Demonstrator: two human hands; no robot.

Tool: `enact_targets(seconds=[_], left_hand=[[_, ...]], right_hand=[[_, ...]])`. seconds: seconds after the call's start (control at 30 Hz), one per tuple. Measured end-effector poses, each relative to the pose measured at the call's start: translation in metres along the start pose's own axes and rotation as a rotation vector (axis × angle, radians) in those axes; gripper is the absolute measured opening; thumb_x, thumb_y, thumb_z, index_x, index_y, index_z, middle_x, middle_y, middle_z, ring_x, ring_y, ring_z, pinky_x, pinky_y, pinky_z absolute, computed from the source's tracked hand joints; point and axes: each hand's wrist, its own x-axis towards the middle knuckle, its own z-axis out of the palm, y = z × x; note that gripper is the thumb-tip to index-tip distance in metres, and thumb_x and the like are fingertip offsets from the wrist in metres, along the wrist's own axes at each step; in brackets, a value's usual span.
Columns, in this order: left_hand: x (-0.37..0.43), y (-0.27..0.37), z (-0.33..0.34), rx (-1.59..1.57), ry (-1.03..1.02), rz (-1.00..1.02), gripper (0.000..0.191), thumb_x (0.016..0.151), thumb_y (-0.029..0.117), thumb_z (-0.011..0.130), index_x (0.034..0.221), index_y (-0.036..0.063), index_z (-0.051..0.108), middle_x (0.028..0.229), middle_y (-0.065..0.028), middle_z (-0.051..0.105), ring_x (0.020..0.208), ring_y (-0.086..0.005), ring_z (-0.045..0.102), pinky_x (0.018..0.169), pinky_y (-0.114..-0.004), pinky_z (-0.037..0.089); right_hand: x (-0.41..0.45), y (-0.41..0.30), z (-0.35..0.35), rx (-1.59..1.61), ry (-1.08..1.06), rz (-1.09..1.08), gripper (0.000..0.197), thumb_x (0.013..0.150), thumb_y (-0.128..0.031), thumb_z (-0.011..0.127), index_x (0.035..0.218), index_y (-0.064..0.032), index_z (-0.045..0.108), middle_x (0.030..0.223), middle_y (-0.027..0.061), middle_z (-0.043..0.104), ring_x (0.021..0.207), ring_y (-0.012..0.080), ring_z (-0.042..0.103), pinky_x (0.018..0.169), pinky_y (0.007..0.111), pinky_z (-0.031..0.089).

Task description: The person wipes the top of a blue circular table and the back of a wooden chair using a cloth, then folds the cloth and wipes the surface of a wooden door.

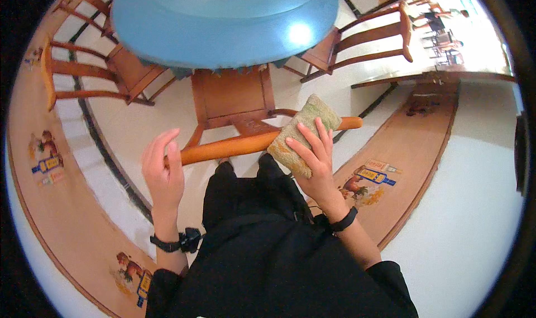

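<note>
A wooden chair stands in front of me, its curved top rail (226, 149) nearest to my body. My left hand (163, 169) is wrapped around the rail's left end. On the right part of the rail lies a folded tan cloth pad (315, 111) with green and orange patches. My right hand (316, 163) grips this pad from above, fingers spread across it, pressing it against the wood. The pad hides the stretch of rail beneath it. Beyond the backrest is the chair's brown seat (233, 93), partly under the table edge.
A round table with a shiny blue top (222, 37) stands ahead. More wooden chairs flank it, one at left (90, 69) and one at right (368, 37). Wall panels with printed pictures run along the left (83, 184) and right (402, 150). People appear far off through a bright opening (481, 37).
</note>
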Motion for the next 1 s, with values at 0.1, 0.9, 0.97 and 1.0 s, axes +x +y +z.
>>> enact_targets(seconds=[0.1, 0.9, 0.97, 1.0], left_hand=[[0.0, -0.011, 0.008, -0.114, 0.006, -0.075, 0.027, 0.109, 0.018, 0.054, 0.114, 0.0019, 0.074, 0.117, -0.0152, 0.076, 0.108, -0.0309, 0.072, 0.096, -0.038, 0.055], [-0.005, -0.051, 0.016, -0.418, -0.095, -0.323, 0.024, 0.108, 0.018, 0.059, 0.118, 0.0013, 0.072, 0.112, -0.0118, 0.077, 0.107, -0.0228, 0.073, 0.093, -0.033, 0.056], [-0.004, -0.049, 0.015, -0.471, -0.126, -0.327, 0.023, 0.108, 0.017, 0.058, 0.113, -0.0009, 0.073, 0.11, -0.0082, 0.077, 0.097, -0.0161, 0.071, 0.086, -0.029, 0.055], [-0.006, -0.056, 0.013, -0.523, -0.174, -0.346, 0.023, 0.108, 0.016, 0.058, 0.11, -0.0017, 0.073, 0.109, -0.0066, 0.077, 0.091, -0.0124, 0.067, 0.082, -0.026, 0.053]], right_hand=[[0.011, -0.026, 0.009, -0.045, -0.073, -0.093, 0.055, 0.083, -0.02, 0.084, 0.136, -0.026, 0.071, 0.158, 0.0058, 0.054, 0.155, 0.0417, 0.036, 0.123, 0.071, 0.019], [0.047, 0.003, -0.023, -0.134, -0.237, -0.387, 0.022, 0.08, -0.016, 0.078, 0.1, -0.0135, 0.067, 0.141, 0.0086, 0.062, 0.136, 0.036, 0.055, 0.109, 0.05, 0.048], [0.028, 0.042, -0.044, -0.124, -0.163, -0.194, 0.024, 0.077, -0.011, 0.081, 0.097, -0.0114, 0.067, 0.139, 0.0101, 0.063, 0.134, 0.0369, 0.056, 0.108, 0.05, 0.049], [0.023, 0.056, -0.053, -0.219, -0.187, -0.133, 0.027, 0.075, -0.006, 0.083, 0.096, -0.0094, 0.067, 0.139, 0.0111, 0.063, 0.134, 0.0379, 0.056, 0.11, 0.049, 0.048]])
